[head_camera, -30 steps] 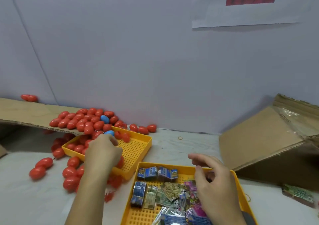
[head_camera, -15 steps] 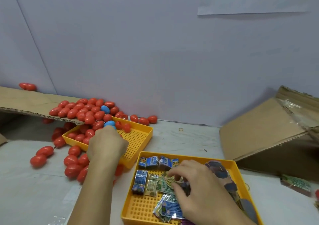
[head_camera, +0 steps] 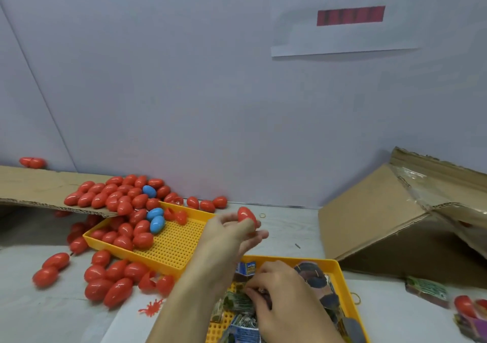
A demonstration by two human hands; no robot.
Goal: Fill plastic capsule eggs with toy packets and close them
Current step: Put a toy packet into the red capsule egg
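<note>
My left hand holds a red capsule egg in its fingertips, lifted above the table between the two yellow trays. My right hand reaches down into the near yellow tray and pinches among the toy packets; which packet it grips is hidden by the fingers. The far yellow tray holds several red eggs and two blue eggs.
More red eggs lie loose on the table at the left and on a cardboard sheet. A tilted cardboard box stands at the right. A packet and another egg lie at the far right.
My left hand has lifted a red egg out of the far tray and moved it right. My right hand has dropped into the near tray and stays among the packets.
</note>
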